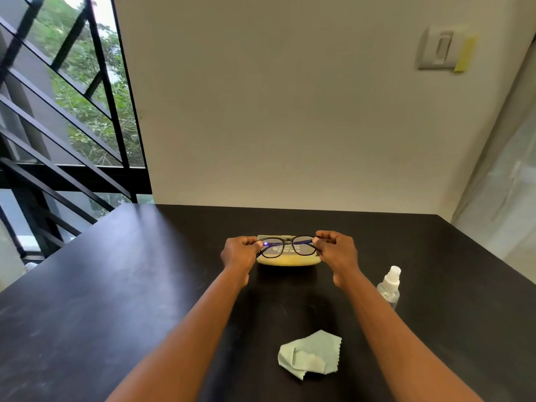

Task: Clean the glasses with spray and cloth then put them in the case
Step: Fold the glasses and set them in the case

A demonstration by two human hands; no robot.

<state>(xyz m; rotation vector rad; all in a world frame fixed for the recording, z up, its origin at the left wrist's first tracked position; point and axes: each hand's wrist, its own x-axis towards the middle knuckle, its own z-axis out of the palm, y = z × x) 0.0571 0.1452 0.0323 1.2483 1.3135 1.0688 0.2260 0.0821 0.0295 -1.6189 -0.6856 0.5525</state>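
- We hold the glasses point(288, 247) up in the air with both hands, directly over the case point(287, 258), which sits on the dark surface point(145, 285) toward its far edge. Our left hand point(240, 252) pinches the frame at its left end, and our right hand point(336, 250) pinches it at the right end.
- We cannot tell from here whether the case is open or closed. If it is shut, lowering the glasses now just knocks them against the lid.
- Our fingertips sit very near the lenses. A small slip in the pinch leaves smudges on the glass we mean to have clean.
- The arms of the glasses look unfolded. If we push them into the case that way, we judge the hinges could be strained or the frame will not seat.
- The cloth point(311, 353) lies crumpled near us and the spray bottle point(390, 287) stands upright by our right forearm. If we pull that arm back carelessly, we may tip the bottle.
- If we let go with one hand too soon, the frame swings on the other and could drop onto the surface.
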